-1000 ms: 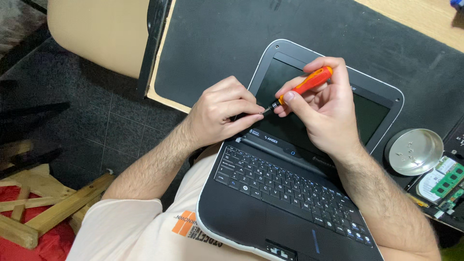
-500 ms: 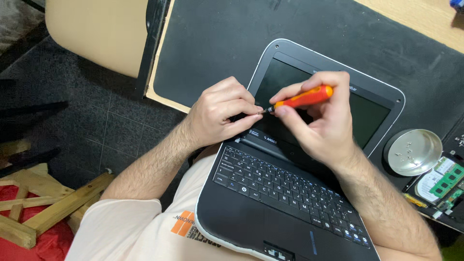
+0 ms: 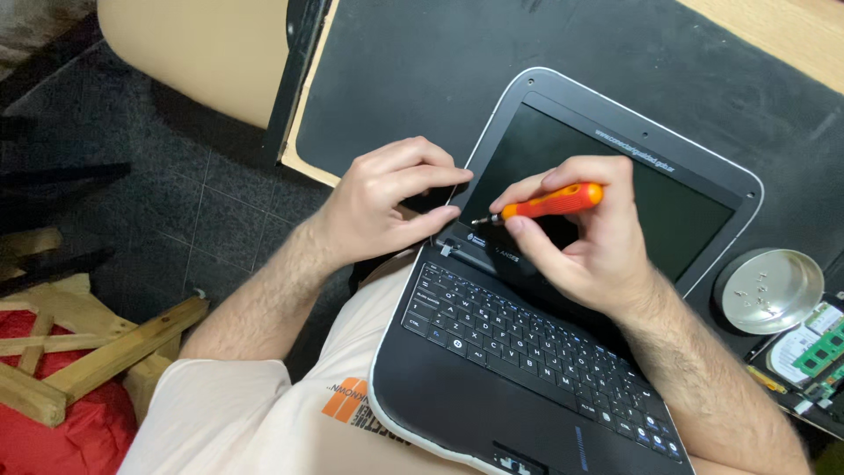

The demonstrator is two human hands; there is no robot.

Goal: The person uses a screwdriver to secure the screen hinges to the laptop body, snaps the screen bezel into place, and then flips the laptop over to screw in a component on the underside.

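Note:
A small black laptop (image 3: 527, 369) with a grey rim lies open across my lap, its dark screen (image 3: 615, 176) leaning back on the black table mat. My right hand (image 3: 580, 237) grips an orange-handled screwdriver (image 3: 549, 204), held nearly level, its thin tip pointing left at the lower left corner of the screen bezel near the hinge. My left hand (image 3: 387, 202) rests at that same corner, thumb and forefinger pinched close to the bezel edge just left of the tip. Whether the fingers hold a screw is not visible.
A shallow metal dish (image 3: 774, 290) with a few small screws sits right of the laptop, beside green circuit boards (image 3: 813, 347). A black mat (image 3: 422, 70) covers the wooden table. Wooden slats (image 3: 97, 352) and red fabric lie on the dark tiled floor at left.
The screwdriver has tipped from a steep slant to nearly level and moved lower, toward the bezel corner. My left hand's fingers have closed in next to the tip.

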